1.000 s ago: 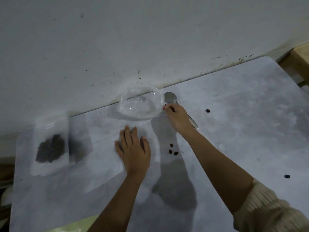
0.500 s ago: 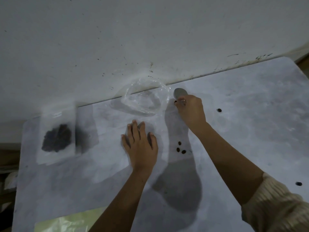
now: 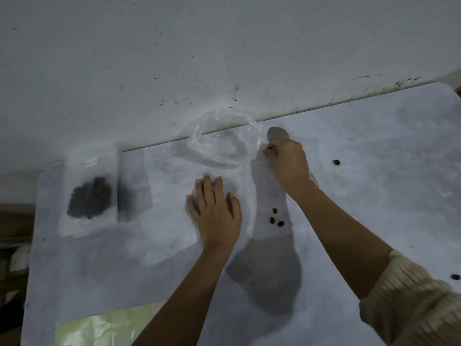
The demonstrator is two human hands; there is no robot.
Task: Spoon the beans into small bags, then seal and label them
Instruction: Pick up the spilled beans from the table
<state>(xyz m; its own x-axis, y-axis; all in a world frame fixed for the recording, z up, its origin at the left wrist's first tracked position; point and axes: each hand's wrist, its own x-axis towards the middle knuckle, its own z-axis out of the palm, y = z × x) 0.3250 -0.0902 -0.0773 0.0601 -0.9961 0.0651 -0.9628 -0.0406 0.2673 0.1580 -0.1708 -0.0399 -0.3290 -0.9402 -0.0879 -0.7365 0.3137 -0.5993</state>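
Note:
A metal spoon (image 3: 276, 134) lies at the back of the grey table (image 3: 374, 196), beside a crumpled clear plastic bag (image 3: 224, 143) that stands open against the wall. My right hand (image 3: 288, 164) covers the spoon's handle with its fingers curled round it; the bowl and the handle's end stick out. My left hand (image 3: 215, 211) lies flat, fingers straight, pressing on a thin clear bag that I can barely make out. At the left lies a small clear bag of dark beans (image 3: 89, 198). Three loose beans (image 3: 275, 218) sit between my forearms.
Single stray beans lie at the right (image 3: 336, 162) and at the far right edge (image 3: 455, 277). A pale yellowish sheet (image 3: 99, 328) lies at the near left edge. The stained white wall (image 3: 224, 58) runs along the table's back.
My right hand has slid up the spoon's handle toward its bowl and closed round it. My left hand has stayed flat in place.

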